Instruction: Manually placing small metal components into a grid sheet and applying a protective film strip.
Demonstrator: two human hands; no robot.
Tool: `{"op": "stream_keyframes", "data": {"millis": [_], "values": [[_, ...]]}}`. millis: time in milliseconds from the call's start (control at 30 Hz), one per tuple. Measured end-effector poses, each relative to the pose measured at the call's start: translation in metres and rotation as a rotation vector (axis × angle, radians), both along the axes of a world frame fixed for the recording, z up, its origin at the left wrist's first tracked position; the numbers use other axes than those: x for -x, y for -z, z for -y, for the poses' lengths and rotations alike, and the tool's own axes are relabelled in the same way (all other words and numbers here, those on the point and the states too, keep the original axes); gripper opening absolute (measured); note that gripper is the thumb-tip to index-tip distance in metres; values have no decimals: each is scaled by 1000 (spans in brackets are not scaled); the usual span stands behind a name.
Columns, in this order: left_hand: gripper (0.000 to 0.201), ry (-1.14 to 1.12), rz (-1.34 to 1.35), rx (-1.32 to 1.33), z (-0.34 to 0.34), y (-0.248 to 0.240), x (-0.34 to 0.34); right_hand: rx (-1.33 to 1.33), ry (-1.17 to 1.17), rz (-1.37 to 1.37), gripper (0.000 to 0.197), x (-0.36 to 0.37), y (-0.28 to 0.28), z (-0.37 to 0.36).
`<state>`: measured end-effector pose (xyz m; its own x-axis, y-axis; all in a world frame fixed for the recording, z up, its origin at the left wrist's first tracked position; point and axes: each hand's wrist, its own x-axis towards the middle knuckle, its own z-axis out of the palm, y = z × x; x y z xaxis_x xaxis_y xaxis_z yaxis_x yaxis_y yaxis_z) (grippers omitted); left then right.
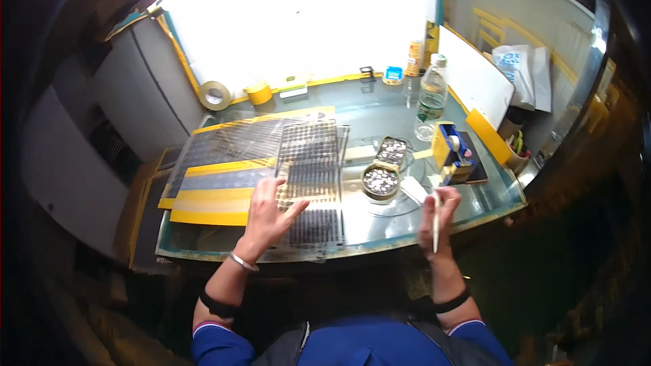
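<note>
My left hand [268,217] hovers over the sheets with its fingers spread and nothing in them. Beneath it lies a dark, see-through film sheet with a grid pattern [312,142], which overlaps yellow-edged sheets [210,207] to the left. In my right hand [444,213] is a slim, pale, pen-like stick [436,225], its exact kind unclear. Just beyond that hand, a flat white piece [414,190] rests near a round tin [381,181] full of small shiny bits. A second small container [392,152] with similar bits adjoins the tin.
On the right of the glass-topped table [366,230] stand a blue and yellow tape dispenser [453,152] and a clear plastic bottle [431,98]. Tape rolls [215,95] sit at the back left. A brightly lit panel [298,20] rises behind the table; a white board [475,74] leans at right.
</note>
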<state>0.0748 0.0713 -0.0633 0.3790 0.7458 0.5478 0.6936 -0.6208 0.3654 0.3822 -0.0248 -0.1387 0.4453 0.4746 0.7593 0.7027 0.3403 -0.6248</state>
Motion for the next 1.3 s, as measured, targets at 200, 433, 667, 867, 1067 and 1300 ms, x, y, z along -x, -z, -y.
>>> {"op": "stream_keyframes", "data": {"millis": [200, 433, 667, 867, 1067, 1300], "values": [[82, -436, -44, 218, 50, 28, 57, 318, 106, 356, 37, -26, -24, 4], [75, -411, -34, 399, 35, 18, 57, 441, 72, 343, 55, -32, -13, 3], [70, -260, -4, 654, 1, 25, 80, -14, 150, 140, 27, -15, -25, 13], [78, -250, -27, 596, 18, 11, 75, -68, -9, 194, 20, 21, -33, 14], [90, -321, -206, 554, 16, 10, 65, -7, -376, 183, 22, 66, -36, -2], [75, -250, -74, 903, -9, 19, 79, 183, -539, 33, 25, 72, -20, -10]]}}
